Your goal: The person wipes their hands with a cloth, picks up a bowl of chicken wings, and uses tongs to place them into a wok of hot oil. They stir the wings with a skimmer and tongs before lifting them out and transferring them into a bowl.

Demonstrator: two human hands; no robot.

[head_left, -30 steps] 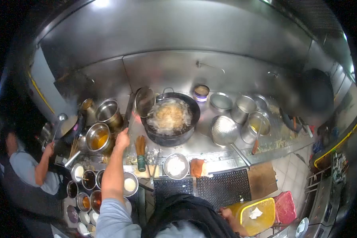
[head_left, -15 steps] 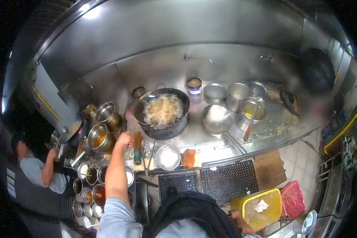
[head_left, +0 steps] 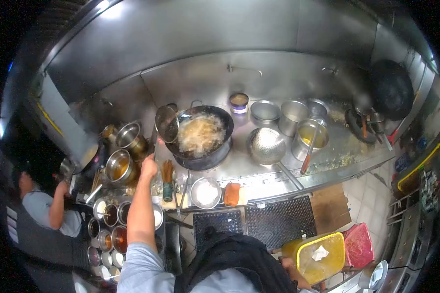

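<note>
My left hand (head_left: 149,166) is wrapped round the handle of a round mesh skimmer (head_left: 166,123). The skimmer's head is raised at the left rim of a large black wok (head_left: 205,158). Pale food (head_left: 200,133) bubbles in oil inside the wok. Just right of my left forearm lies a bamboo brush (head_left: 167,180) with a green-bound handle. My right hand (head_left: 289,266) hangs low by my side, next to a yellow bin (head_left: 322,281); its fingers are too hidden to read.
A perforated ladle (head_left: 266,145) rests on the steel counter, near several metal pots (head_left: 293,117). A bowl of white powder (head_left: 205,193) stands at the front edge. Several sauce containers (head_left: 111,215) are at left, where another person (head_left: 56,210) works. Black mats (head_left: 281,222) cover the floor.
The skimmer's head has come up into plain view at the wok's left rim. My left hand has shifted slightly left and up with its handle. My right arm stays low.
</note>
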